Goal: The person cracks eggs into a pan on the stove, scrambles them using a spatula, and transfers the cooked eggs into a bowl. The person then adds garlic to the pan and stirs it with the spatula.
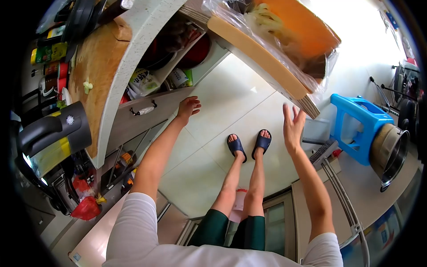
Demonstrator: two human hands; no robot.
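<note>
At the far left, a black-handled jug (73, 129), yellow showing through its side, was near a wooden cutting board (100, 58) with pale green scraps (87, 86) on it; the board lay on a speckled surface (140, 24). Under that surface's edge, a drawer (129, 122) stood pulled out, packets (143, 82) visible inside. The left hand (189, 107) hung near the drawer's front corner, its grip released, fingers loosely curled around nothing. Next came dark sandals (249, 144) on the tiled floor (211, 127), then a container (307, 26) lined with clear plastic, beside a wood-edged panel (258, 55). The right hand (293, 129), also empty, fingers spread, was at the panel's end; contact could not be told. Farther right were a brush (324, 151), a blue stool (371, 116) and a metal pot (386, 147).
</note>
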